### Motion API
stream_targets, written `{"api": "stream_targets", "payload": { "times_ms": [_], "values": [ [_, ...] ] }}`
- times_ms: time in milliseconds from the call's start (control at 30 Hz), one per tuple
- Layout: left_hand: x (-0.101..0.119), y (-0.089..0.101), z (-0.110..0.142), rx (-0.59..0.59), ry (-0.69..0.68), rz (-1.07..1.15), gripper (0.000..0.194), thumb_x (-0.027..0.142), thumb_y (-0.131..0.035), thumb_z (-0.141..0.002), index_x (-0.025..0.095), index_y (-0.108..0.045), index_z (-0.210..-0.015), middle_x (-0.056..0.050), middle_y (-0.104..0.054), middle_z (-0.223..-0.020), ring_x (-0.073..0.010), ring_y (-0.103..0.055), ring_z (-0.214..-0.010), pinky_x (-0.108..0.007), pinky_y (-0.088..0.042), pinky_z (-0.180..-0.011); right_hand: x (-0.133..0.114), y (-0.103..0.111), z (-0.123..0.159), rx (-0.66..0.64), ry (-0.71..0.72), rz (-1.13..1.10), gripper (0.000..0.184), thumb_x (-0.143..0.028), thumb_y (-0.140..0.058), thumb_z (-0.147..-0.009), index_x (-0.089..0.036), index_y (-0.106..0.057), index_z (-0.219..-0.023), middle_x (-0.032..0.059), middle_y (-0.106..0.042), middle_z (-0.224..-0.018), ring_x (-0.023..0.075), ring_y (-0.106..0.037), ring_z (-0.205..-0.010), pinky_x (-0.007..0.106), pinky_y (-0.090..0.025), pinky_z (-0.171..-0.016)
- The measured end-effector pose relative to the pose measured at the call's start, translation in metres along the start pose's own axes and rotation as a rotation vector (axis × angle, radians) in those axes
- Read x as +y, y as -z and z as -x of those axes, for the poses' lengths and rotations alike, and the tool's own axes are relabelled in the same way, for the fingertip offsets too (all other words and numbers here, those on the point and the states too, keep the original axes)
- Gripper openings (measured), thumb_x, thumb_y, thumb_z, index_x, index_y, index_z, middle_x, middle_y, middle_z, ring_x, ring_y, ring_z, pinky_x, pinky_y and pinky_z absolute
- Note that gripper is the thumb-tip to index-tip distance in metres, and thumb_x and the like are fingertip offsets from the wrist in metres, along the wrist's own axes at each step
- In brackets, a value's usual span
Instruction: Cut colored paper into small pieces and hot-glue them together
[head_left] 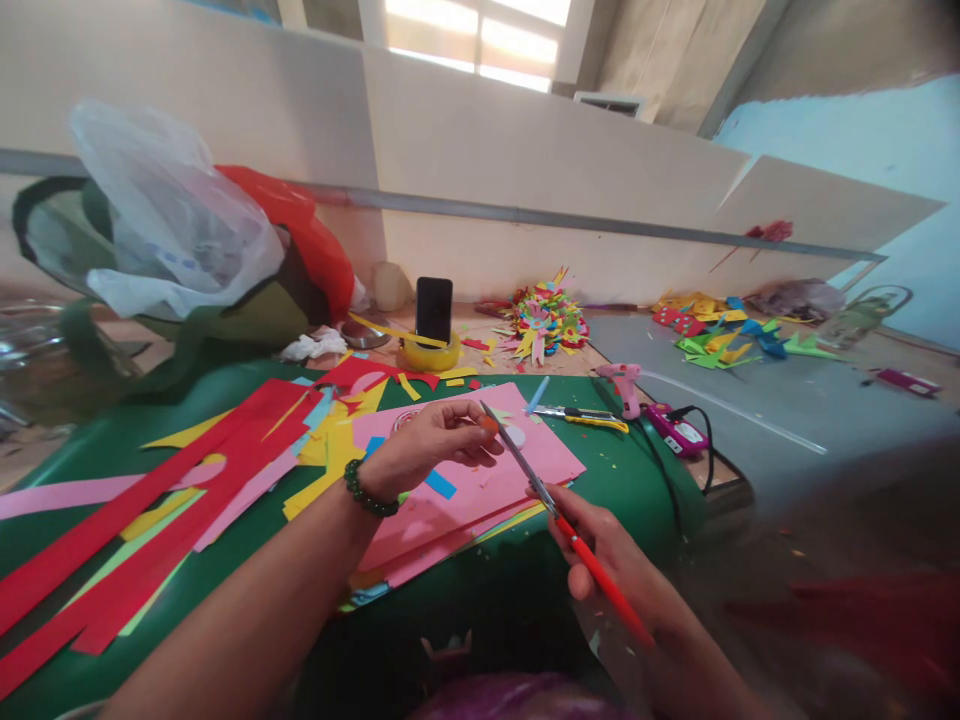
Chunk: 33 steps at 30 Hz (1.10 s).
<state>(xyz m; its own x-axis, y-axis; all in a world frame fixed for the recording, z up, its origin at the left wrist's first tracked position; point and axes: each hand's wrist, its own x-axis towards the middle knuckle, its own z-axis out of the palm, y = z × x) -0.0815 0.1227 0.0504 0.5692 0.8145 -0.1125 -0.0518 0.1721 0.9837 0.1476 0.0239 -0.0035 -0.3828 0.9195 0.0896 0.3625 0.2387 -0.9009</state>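
Observation:
My left hand [442, 440], with a dark green bead bracelet [367, 490] on the wrist, hovers over a stack of pink paper sheets [480, 510]. Its fingers are bent and pinched together; an orange spot shows at the fingertips, but whether it is a paper scrap or a nail I cannot tell. My right hand [600, 545] is closed around red-handled scissors [525, 460], seen edge-on, blades together and tips by the left fingertips. On the pink sheets lie a blue paper strip [441, 482] and a pale round piece [515, 437].
Red paper strips [180, 460] spread over the green mat [637, 490] at left. Beyond the sheets are a yellow utility knife [596, 418], a pink glue gun [622, 385], a phone [433, 312] on a yellow tape roll [429, 355], and a colourful paper-flower pile [546, 320].

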Motion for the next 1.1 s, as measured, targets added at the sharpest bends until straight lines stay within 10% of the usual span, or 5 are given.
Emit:
{"api": "stream_targets", "payload": {
  "times_ms": [1100],
  "values": [
    [-0.0008, 0.0044, -0.0007, 0.012, 0.007, 0.021, 0.038, 0.044, -0.085, -0.058, 0.015, -0.063, -0.07, 0.001, -0.062, -0.062, -0.0093, -0.055, -0.058, -0.024, -0.045, -0.061, -0.0033, 0.0087, 0.0052, -0.008, -0.079, -0.018, 0.102, -0.091, -0.055, -0.051, -0.013, -0.061, -0.116, -0.0051, -0.034, -0.069, 0.0112, -0.023, -0.06, 0.024, -0.023, -0.05]
  ]
}}
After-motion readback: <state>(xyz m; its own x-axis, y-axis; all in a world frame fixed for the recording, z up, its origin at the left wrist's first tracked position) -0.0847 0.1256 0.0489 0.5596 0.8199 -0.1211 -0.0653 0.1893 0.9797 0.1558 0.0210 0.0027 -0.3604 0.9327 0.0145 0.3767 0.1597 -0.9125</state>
